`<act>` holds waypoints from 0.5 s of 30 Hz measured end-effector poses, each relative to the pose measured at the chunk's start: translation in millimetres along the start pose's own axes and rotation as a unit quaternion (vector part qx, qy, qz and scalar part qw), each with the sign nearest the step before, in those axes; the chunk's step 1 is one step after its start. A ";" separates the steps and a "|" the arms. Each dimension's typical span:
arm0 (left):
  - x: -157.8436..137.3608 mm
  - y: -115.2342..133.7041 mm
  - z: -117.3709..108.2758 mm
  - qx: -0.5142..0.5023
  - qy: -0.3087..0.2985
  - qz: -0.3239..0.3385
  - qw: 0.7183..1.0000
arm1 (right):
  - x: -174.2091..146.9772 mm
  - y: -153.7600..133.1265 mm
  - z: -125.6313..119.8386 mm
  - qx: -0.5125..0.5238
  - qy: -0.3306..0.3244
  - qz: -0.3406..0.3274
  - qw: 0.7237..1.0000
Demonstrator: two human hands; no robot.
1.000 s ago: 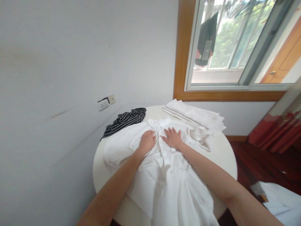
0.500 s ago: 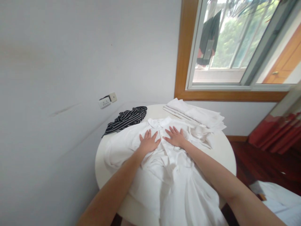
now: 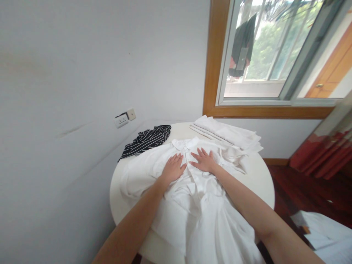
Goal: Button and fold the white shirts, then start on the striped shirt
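A white collared shirt is spread over a round white table, its collar toward the wall and its lower part hanging over the near edge. My left hand lies flat on the chest of the shirt, left of the button front, fingers stretched out and fairly close together. To the right of the buttons, my right hand rests palm down with its fingers spread. Both hands press on the cloth without gripping it. Wrinkles run through the fabric below them, and one sleeve is bunched at the right.
Folded white cloth is stacked at the table's back right. A black striped garment lies crumpled at the back left, near a wall socket. A window and a red-and-cream curtain are to the right.
The fingers of my left hand have drawn closer together on the shirt. My right hand keeps nearly the same place, and the view has shifted slightly.
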State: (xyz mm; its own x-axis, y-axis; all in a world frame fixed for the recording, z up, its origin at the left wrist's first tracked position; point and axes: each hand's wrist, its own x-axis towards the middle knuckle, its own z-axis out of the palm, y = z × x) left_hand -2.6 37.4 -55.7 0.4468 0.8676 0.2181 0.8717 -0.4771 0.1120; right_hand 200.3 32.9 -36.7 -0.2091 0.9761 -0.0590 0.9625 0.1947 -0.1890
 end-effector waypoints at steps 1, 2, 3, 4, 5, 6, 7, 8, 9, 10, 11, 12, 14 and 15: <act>0.4 -0.4 0.5 -0.001 -0.008 -0.003 1.000 | 0.2 0.2 0.0 0.000 -0.001 0.000 1.000; 0.8 -0.7 0.9 -0.001 -0.013 -0.007 1.000 | 0.6 0.5 0.1 0.000 -0.002 -0.001 1.000; 1.0 -0.9 1.3 0.001 -0.017 -0.010 1.000 | 1.0 0.9 0.4 0.001 -0.002 -0.003 1.000; 1.1 -0.9 1.5 0.003 -0.020 -0.012 1.000 | 1.4 1.4 0.7 0.001 -0.002 -0.005 1.000; 1.1 -0.9 1.6 0.004 -0.022 -0.013 1.000 | 1.8 2.0 1.1 0.001 -0.002 -0.007 1.000; 1.0 -0.8 1.5 0.005 -0.024 -0.012 1.000 | 2.2 2.6 1.6 0.001 -0.001 -0.008 1.000; 0.9 -0.6 1.4 0.007 -0.026 -0.012 1.000 | 2.5 3.3 2.1 0.000 -0.001 -0.010 1.000; 0.8 -0.3 1.1 0.010 -0.028 -0.012 0.999 | 2.6 3.9 2.6 0.000 0.000 -0.012 1.000; 0.7 -0.1 0.8 0.013 -0.028 -0.012 0.999 | 2.6 4.3 2.9 0.000 0.002 -0.013 1.000; 0.6 0.2 0.4 0.016 -0.029 -0.012 0.999 | 2.5 4.7 3.3 0.002 0.007 -0.014 1.000; 0.6 0.5 0.1 0.018 -0.030 -0.012 0.999 | 2.2 4.9 3.5 0.004 0.010 -0.014 1.000; 0.6 0.8 -0.1 0.020 -0.030 -0.011 0.999 | 1.8 5.0 3.5 0.007 0.015 -0.015 1.000; 0.5 1.4 -0.6 0.021 -0.031 -0.012 0.999 | 0.7 4.9 3.4 0.011 0.020 -0.015 1.000; 0.4 1.7 -0.8 0.021 -0.031 -0.013 0.999 | 0.1 4.8 3.1 0.011 0.020 -0.015 1.000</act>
State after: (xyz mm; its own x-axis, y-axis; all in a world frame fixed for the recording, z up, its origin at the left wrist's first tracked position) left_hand -1.1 36.8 -54.7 0.4344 0.8871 0.1557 0.8902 -0.4492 0.0755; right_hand 204.3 33.7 -40.7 -0.2293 0.9733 -0.0131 0.9519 0.2214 -0.2120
